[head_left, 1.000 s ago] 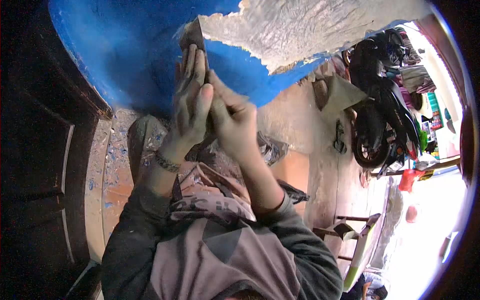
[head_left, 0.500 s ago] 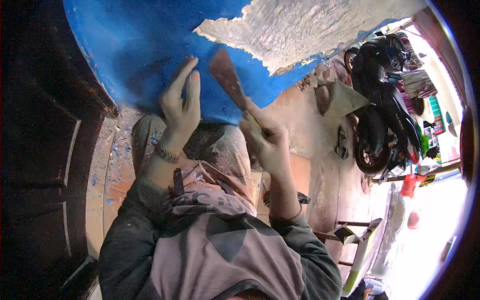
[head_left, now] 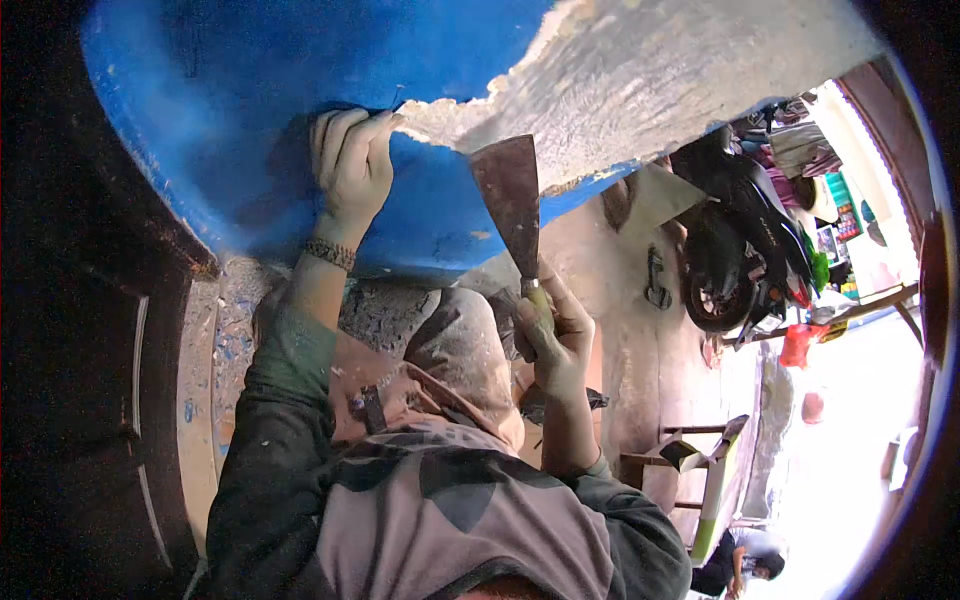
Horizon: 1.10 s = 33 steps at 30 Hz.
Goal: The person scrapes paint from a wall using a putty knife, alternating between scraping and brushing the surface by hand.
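Observation:
In front of me is a blue painted wall (head_left: 250, 90) with a bare, pale patch (head_left: 620, 85) whose border is ragged. My left hand (head_left: 355, 165) is at the left tip of this patch, thumb and forefinger pinched at the edge of the peeling blue paint. A thin sliver sticks up just past those fingertips. In my right hand (head_left: 562, 330) is a paint scraper (head_left: 512, 195), gripped by its yellowish handle. Its wide, dark blade points up and overlaps the lower border of the bare patch.
A dark panelled door (head_left: 80, 350) stands on the left, with paint chips (head_left: 232, 345) on the floor beside it. To the right are a black motorcycle (head_left: 740, 230), a sandal (head_left: 657, 280) and a wooden frame (head_left: 715, 480). A person (head_left: 745, 560) is at the lower right.
My left hand has gone from held out flat to pinching at the patch's tip. The scraper has moved right, its blade now turned broad side toward me. The view has shifted somewhat.

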### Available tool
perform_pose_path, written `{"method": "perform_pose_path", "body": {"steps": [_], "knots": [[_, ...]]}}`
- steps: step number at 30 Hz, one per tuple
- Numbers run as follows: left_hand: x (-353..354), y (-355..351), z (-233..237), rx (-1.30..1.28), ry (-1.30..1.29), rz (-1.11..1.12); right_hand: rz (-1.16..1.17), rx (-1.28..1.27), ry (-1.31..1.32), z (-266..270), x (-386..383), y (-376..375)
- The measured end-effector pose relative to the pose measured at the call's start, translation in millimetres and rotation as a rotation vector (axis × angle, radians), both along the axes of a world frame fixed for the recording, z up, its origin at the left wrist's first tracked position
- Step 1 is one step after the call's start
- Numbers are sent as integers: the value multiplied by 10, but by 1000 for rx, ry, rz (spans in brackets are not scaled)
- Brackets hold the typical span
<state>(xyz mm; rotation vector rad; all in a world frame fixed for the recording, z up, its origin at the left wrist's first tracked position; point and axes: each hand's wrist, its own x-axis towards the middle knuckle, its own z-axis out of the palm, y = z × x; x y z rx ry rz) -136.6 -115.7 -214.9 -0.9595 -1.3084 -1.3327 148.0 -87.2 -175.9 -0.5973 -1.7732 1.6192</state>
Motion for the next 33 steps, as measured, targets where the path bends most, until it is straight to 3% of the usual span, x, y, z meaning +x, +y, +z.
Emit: {"method": "perform_pose_path", "body": {"steps": [4,8,10,12,14,18,20,24,27,33], "knots": [[-84,3,-59,-26,8,0,32,-7,14,9,-201,-26],[-87,-10,-54,42,39,-91,158,-211,145,-95,-225,31],[-191,18,-250,-59,29,-168,215,-290,223,-191,-202,144],[-214,56,-340,-104,147,-54,147,-168,161,-249,-175,207],[-236,109,-362,-23,166,-105,145,-173,170,-261,-140,267],[-240,34,-263,-36,247,-21,318,-367,321,-154,-190,374],[-251,36,-228,-52,284,12,143,-237,228,-102,-260,372],[-213,36,-240,-235,245,101,315,-434,234,-271,-146,573],[-246,48,-254,-251,222,118,218,-307,228,-395,-214,506],[-267,23,-235,-256,235,73,325,-349,279,-413,-193,447]]}}
